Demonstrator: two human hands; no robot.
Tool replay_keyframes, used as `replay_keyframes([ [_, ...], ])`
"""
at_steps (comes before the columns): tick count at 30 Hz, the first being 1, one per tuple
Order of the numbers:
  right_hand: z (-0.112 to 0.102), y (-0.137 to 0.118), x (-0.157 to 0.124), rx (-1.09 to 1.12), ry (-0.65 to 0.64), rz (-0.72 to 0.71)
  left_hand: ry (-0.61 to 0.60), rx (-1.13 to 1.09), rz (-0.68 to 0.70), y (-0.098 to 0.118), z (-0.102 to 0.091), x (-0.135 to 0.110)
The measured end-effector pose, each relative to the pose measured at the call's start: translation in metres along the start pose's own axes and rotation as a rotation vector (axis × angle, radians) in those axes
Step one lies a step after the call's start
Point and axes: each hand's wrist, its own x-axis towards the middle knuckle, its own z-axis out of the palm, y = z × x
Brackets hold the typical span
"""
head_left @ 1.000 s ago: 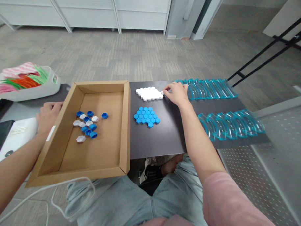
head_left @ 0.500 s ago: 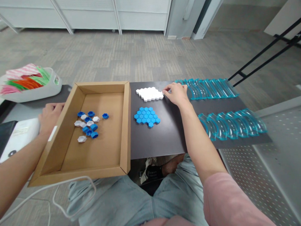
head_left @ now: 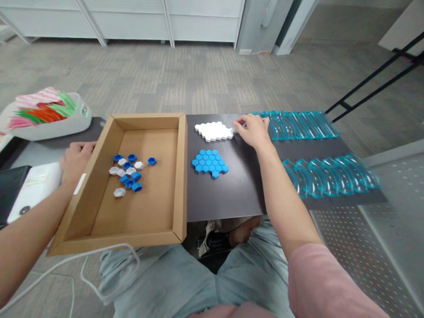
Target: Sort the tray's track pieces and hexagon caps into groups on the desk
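Observation:
Off the right end of a flat patch of joined white hexagon tiles [head_left: 214, 130] is my right hand [head_left: 253, 129], its thumb and index finger slightly apart. I see nothing between those fingers. Nearer to me lies a patch of blue hexagon tiles [head_left: 209, 163] set edge to edge. My left hand [head_left: 76, 161] rests against the outside of the cardboard box [head_left: 180, 178], with its fingers stretched along the left wall and partly hidden. Inside the box are scattered loose blue hexagon pieces [head_left: 152, 161] and white hexagon pieces [head_left: 119, 193].
Two rows of clear teal-edged curved plastic pieces, a far row [head_left: 301, 125] and a near row [head_left: 332, 175], lie on the dark table [head_left: 227, 200]. At left stand a white basket [head_left: 54, 129] of colourful strips and a white device [head_left: 35, 188]. A white cable [head_left: 97, 250] passes the box's front.
My right hand has lifted slightly away from the white patch's right end, and its thumb and index finger have parted. The whole view has shifted a little; my left hand stays by the box.

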Motion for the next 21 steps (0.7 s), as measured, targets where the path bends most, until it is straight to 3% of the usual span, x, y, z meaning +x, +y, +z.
replay_keyframes([
  [4, -0.009, -0.019, -0.008, 0.036, 0.068, -0.077, 0.008, -0.038, 0.011, 0.001, 0.0, -0.004],
  [8, -0.015, -0.078, -0.03, 0.161, 0.062, -0.26, -0.005, -0.077, 0.019, 0.004, -0.002, -0.008],
  [10, -0.013, -0.122, -0.041, 0.212, -0.037, -0.418, 0.004, -0.095, 0.028, 0.005, -0.003, -0.01],
  [14, 0.004, -0.214, -0.048, 0.167, -0.357, -0.786, 0.017, -0.132, 0.034, 0.004, -0.003, -0.014],
  [17, 0.026, -0.265, -0.039, 0.037, -0.463, -0.855, 0.041, -0.155, 0.06, 0.002, 0.0, -0.014],
  [21, 0.05, -0.296, -0.027, -0.098, -0.548, -0.867, 0.091, -0.156, 0.056, -0.001, 0.006, -0.012],
])
